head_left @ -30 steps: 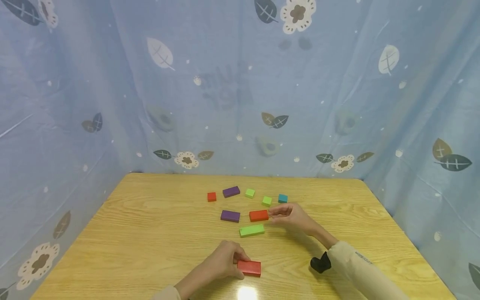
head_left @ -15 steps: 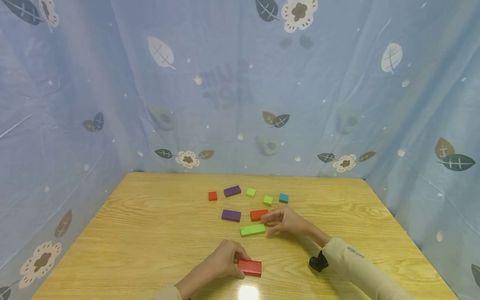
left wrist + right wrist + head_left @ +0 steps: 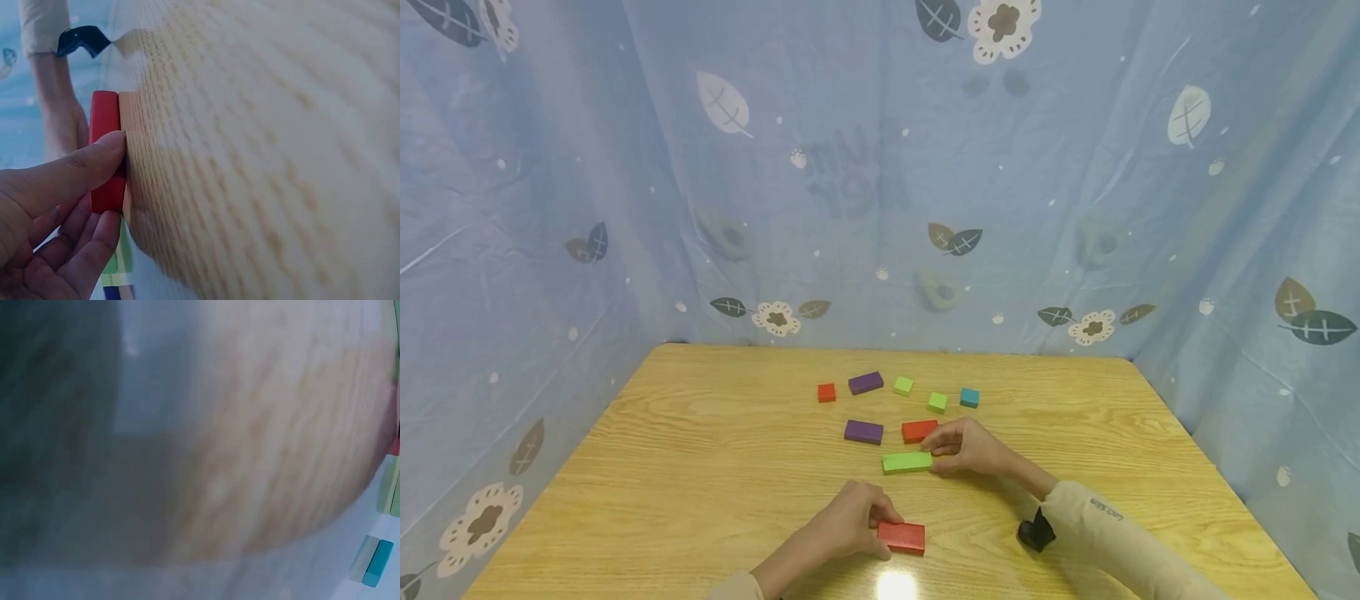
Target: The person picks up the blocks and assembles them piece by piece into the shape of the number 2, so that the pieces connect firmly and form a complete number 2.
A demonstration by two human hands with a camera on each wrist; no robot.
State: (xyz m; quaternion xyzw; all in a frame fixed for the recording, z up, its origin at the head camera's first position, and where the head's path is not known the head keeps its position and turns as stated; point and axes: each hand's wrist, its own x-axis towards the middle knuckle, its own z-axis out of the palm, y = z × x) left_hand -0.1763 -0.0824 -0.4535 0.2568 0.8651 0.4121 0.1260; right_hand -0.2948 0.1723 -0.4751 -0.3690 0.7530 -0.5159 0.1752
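Observation:
My left hand (image 3: 855, 525) pinches the left end of a red rectangular block (image 3: 904, 538) at the near middle of the table. The left wrist view has the thumb on one long side of that red block (image 3: 105, 115) and fingers on the other. Farther off, my right hand (image 3: 973, 448) pinches the right end of a long green block (image 3: 905, 462), which lies on the table. Just behind its fingertips lies another red block (image 3: 919, 431), partly overlapped by the fingers. The right wrist view is mostly blurred and does not show the right hand's grip.
Two purple blocks (image 3: 863, 432), a small red block (image 3: 827, 392), two small light-green blocks (image 3: 937, 402) and a teal block (image 3: 969, 397) lie toward the back. A black piece (image 3: 1036, 531) hangs at the right sleeve. Blue curtains (image 3: 880, 167) surround the wooden table (image 3: 715, 442).
My right hand has come back from the far red block to the green block's right end and taken hold there. That block has turned slightly. The left hand stays on its red block.

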